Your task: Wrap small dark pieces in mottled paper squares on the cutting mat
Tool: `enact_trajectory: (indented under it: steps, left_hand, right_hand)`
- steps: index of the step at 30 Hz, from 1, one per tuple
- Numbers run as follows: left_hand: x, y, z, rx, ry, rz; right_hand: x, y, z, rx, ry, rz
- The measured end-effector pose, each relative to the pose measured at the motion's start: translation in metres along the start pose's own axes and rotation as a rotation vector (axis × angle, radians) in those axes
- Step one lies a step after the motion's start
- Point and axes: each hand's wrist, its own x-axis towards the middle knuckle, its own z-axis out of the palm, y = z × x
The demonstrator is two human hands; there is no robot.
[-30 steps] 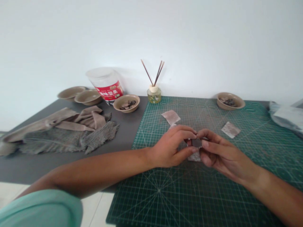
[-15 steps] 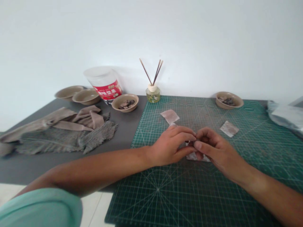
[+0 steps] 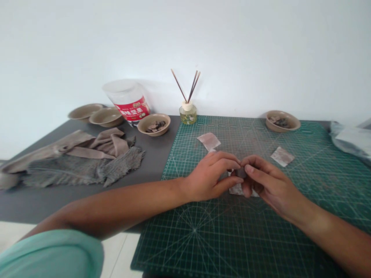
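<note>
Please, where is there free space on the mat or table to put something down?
Bare: the front of the mat, between the forearms; its back, between diffuser and right bowl; and a table strip between cloth and mat. Crowded: back left, with tub and three bowls, and mid-mat, where left hand and right hand hold a dark piece above a pale square.

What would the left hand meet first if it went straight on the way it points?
Most likely the right hand, just past the small dark piece that both hands seem to pinch; the exact gap in depth is unclear.
</note>
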Motion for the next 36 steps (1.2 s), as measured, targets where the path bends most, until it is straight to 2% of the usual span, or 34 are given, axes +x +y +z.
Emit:
enact_trajectory:
  steps: [7,18,24,32,36]
  left_hand:
    - [-0.0017,-0.0017,0.0032,-0.030,-0.014,-0.042]
    - [-0.0020,-0.0028,0.0052,-0.025,-0.031,-0.064]
    - [-0.0032,-0.0019,0.0028,0.046,-0.022,0.003]
    - [-0.0050,0.0000,-0.0006,0.045,-0.007,0.002]
    - [-0.0024,-0.0007,0.0018,0.034,-0.016,0.010]
  right_hand:
    - [0.0021,-0.0012,0.0002,0.054,0.008,0.003]
    - [0.0019,-0.0021,-0.0004,0.004,0.034,-0.029]
    - [-0.0018,-0.0063,-0.0005,0.069,-0.034,-0.023]
    - [-0.0026,-0.0040,-0.0036,0.048,-0.181,-0.041]
    - [-0.0018,-0.0029,-0.0044,0.017,-0.189,-0.074]
